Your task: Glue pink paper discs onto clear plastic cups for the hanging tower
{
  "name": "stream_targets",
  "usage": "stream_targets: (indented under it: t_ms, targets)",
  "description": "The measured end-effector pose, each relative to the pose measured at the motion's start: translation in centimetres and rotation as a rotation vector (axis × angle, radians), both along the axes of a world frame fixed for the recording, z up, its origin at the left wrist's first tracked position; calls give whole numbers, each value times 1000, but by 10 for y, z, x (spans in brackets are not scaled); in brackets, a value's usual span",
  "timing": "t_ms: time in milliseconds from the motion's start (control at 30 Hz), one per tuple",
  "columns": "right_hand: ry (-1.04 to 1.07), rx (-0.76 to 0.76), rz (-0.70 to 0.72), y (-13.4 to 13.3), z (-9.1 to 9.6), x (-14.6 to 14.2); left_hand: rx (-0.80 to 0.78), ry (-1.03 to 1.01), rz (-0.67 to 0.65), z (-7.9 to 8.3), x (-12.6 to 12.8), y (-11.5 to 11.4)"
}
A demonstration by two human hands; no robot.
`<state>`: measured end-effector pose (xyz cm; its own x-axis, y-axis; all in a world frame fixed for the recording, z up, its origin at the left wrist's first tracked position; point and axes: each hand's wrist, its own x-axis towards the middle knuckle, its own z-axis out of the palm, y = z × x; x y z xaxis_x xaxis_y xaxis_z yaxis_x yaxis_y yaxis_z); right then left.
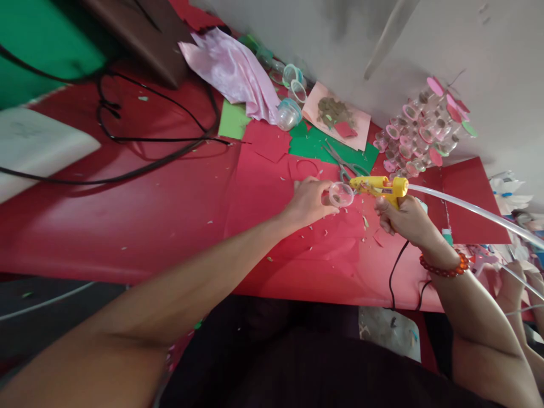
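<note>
My left hand (309, 203) pinches a small clear plastic cup (341, 195) by its side, its round rim turned towards me. Wrapped round the handle of a yellow glue gun (374, 186) is my right hand (402, 215). The gun's nozzle points left at the cup's rim, very near it; whether they touch I cannot tell. A long translucent glue stick (471, 207) runs out of the gun's back towards the right. Just beyond the gun, scissors (346, 164) lie on green paper (312, 141).
Stacked clear cups with pink rims (414, 136) stand by the wall. Pink satin cloth (238, 73), more cups (289, 113) and brown crumbs on pale paper (335, 112) lie at the back. Black cables (157, 139) cross the red table (170, 226). Another person's hand (512, 277) is at far right.
</note>
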<state>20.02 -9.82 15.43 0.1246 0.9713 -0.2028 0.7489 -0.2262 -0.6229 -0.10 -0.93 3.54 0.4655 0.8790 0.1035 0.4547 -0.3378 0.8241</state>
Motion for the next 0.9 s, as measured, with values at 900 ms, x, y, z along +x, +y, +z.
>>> stream_targets:
  t_ms: [900]
  targets:
    - [-30,-31,-1,-5,7,-3,9,62,14,2,-3,-3]
